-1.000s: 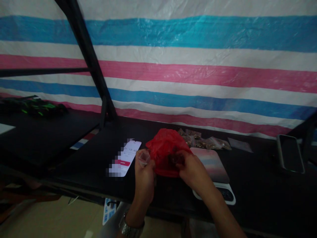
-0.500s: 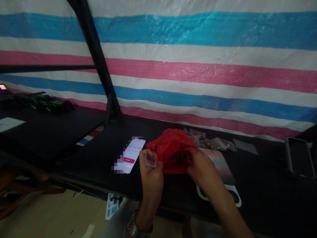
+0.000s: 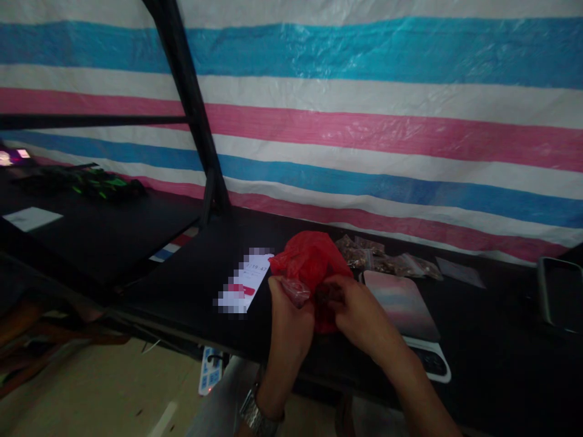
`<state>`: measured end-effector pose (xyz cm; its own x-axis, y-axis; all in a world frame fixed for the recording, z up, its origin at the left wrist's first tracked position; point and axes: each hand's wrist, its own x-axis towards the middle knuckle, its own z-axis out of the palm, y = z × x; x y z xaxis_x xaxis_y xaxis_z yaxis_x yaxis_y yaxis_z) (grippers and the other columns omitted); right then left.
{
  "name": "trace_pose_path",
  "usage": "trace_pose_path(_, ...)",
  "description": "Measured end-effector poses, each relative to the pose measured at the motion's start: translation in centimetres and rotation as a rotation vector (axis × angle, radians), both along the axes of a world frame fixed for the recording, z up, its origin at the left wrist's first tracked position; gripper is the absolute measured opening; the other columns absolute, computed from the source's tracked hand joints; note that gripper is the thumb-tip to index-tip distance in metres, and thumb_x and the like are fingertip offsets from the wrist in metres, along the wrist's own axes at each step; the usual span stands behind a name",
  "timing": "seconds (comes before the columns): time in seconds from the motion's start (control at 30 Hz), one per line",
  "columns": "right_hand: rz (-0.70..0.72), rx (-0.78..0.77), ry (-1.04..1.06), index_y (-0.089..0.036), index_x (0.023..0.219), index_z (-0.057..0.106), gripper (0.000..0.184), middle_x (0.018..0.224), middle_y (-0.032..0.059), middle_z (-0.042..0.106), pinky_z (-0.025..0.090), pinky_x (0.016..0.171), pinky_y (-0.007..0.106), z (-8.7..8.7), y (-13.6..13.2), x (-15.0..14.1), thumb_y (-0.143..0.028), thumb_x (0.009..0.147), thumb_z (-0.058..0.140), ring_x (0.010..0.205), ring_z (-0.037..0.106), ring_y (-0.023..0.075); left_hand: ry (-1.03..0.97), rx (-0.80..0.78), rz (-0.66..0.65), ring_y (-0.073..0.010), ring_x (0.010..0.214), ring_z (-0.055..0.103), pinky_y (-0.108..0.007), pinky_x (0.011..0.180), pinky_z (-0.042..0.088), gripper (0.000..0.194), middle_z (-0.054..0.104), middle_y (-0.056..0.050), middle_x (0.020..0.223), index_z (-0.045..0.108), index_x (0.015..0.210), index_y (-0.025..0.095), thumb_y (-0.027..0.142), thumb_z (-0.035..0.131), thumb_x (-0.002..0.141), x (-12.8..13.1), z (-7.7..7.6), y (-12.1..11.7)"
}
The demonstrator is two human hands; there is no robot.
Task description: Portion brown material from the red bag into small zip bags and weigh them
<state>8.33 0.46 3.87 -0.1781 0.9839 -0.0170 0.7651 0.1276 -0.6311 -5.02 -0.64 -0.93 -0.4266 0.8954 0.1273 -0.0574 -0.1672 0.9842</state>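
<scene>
My left hand [image 3: 290, 325] is closed on a small clear plastic bag [image 3: 296, 292], held up at the near side of a red plastic bag [image 3: 314, 252]. Close beside it, my right hand [image 3: 359, 312] has its fingers bent around a clump of dark, dried-looking bits [image 3: 328, 294], at the mouth of the red bag. What exactly these bits are is too dim to tell. To the right of that hand lies a flat scale [image 3: 401, 303] with a shiny plate and a white front edge, partly covered by my forearm.
Several filled clear packets [image 3: 387, 262] lie behind the scale, with a flat clear bag [image 3: 460, 272] to their right. A lit phone [image 3: 248, 282] showing a timer rests at left. Another phone-like device [image 3: 560, 294] stands far right. A black post [image 3: 194, 103] rises behind the table [image 3: 182, 303].
My right hand has come up out of the red bag with the dark bits and moved left, nearer the clear bag. The red bag's front has sagged. The camera view has shifted slightly.
</scene>
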Motion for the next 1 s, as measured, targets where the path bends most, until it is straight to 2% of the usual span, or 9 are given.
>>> trace_pose_path(0.13, -0.098, 0.033, -0.317, -0.015, 0.121, 0.07, 0.047, 0.137, 0.016, 0.067, 0.05, 0.1, 0.036, 0.6, -0.2, 0.0, 0.005, 0.082, 0.054, 0.119, 0.069, 0.0286, -0.006, -0.019, -0.009, -0.0179, 0.087, 0.063, -0.033, 0.081, 0.051, 0.046, 0.062, 0.002, 0.097, 0.045, 0.103, 0.025, -0.002, 0.058, 0.068, -0.5, 0.6, -0.3)
trace_pose_path(0.2, -0.096, 0.014, -0.373, -0.014, 0.124, 0.07, 0.048, 0.14, 0.0166, 0.065, 0.049, 0.1, 0.037, 0.7, -0.2, 0.1, 0.005, 0.083, 0.054, 0.121, 0.068, 0.0303, -0.016, -0.021, 0.007, -0.0178, 0.086, 0.064, -0.032, 0.08, 0.051, 0.043, 0.062, 0.002, 0.096, 0.046, 0.102, 0.025, -0.001, 0.06, 0.071, -0.3, 1.1, -0.5)
trace_pose_path(0.3, -0.072, 0.032, -0.24, -0.017, 0.12, 0.072, 0.05, 0.136, 0.0127, 0.068, 0.049, 0.1, 0.034, 0.6, 0.0, 0.5, 0.006, 0.08, 0.054, 0.118, 0.069, 0.0267, -0.012, -0.03, 0.013, -0.0174, 0.085, 0.064, -0.031, 0.078, 0.051, 0.042, 0.062, 0.002, 0.094, 0.046, 0.102, 0.025, -0.001, 0.059, 0.072, -0.1, 1.6, -0.8)
trace_pose_path(0.47, -0.064, 0.17, 0.067, -0.02, 0.117, 0.072, 0.046, 0.122, 0.0069, 0.076, 0.049, 0.104, 0.032, 0.7, 0.5, -0.1, 0.005, 0.081, 0.057, 0.115, 0.07, 0.0215, -0.041, -0.051, -0.005, -0.0184, 0.087, 0.065, -0.032, 0.08, 0.053, 0.041, 0.063, 0.001, 0.097, 0.046, 0.104, 0.025, 0.0, 0.059, 0.074, 0.0, 1.3, -0.7)
trace_pose_path(0.57, -0.032, 0.187, 0.119, -0.019, 0.122, 0.071, 0.044, 0.124, 0.0066, 0.076, 0.048, 0.107, 0.034, 0.9, 0.5, -1.2, 0.001, 0.084, 0.062, 0.118, 0.069, 0.022, -0.058, -0.049, 0.009, -0.0196, 0.092, 0.065, -0.035, 0.086, 0.053, 0.035, 0.063, -0.001, 0.098, 0.047, 0.102, 0.024, 0.003, 0.058, 0.077, 0.0, 1.1, -0.4)
trace_pose_path(0.67, 0.008, 0.137, -0.078, -0.018, 0.119, 0.072, 0.046, 0.124, 0.0092, 0.076, 0.048, 0.106, 0.039, 1.0, 0.2, -1.6, 0.003, 0.081, 0.058, 0.117, 0.07, 0.0264, -0.079, -0.045, 0.072, -0.0203, 0.092, 0.064, -0.037, 0.087, 0.054, 0.032, 0.062, -0.001, 0.098, 0.047, 0.099, 0.025, 0.003, 0.057, 0.078, 0.0, 1.1, -0.3)
trace_pose_path(0.8, -0.038, 0.074, -0.432, -0.011, 0.128, 0.07, 0.053, 0.133, 0.0171, 0.072, 0.046, 0.108, 0.047, 1.2, -0.1, -0.6, 0.004, 0.079, 0.054, 0.119, 0.069, 0.0346, -0.097, -0.101, 0.107, -0.0207, 0.091, 0.064, -0.037, 0.086, 0.054, 0.028, 0.061, -0.001, 0.095, 0.047, 0.097, 0.025, 0.004, 0.058, 0.082, 0.0, 1.8, -0.6)
trace_pose_path(0.9, -0.032, 0.048, -0.496, -0.011, 0.134, 0.067, 0.056, 0.138, 0.0169, 0.07, 0.046, 0.109, 0.048, 1.3, -0.3, 0.1, 0.003, 0.082, 0.053, 0.12, 0.07, 0.0356, -0.142, -0.136, 0.077, -0.0198, 0.088, 0.064, -0.035, 0.082, 0.054, 0.027, 0.063, -0.001, 0.095, 0.048, 0.099, 0.024, 0.006, 0.06, 0.084, 0.1, 2.3, -0.8)
trace_pose_path(1.0, -0.034, 0.086, -0.449, -0.016, 0.133, 0.068, 0.056, 0.139, 0.0135, 0.07, 0.047, 0.107, 0.046, 1.5, -0.3, -0.1, 0.002, 0.082, 0.055, 0.119, 0.07, 0.0337, -0.185, -0.151, 0.055, -0.0189, 0.088, 0.065, -0.033, 0.081, 0.053, 0.028, 0.065, -0.001, 0.098, 0.049, 0.101, 0.024, 0.006, 0.061, 0.083, 0.2, 2.4, -0.7)
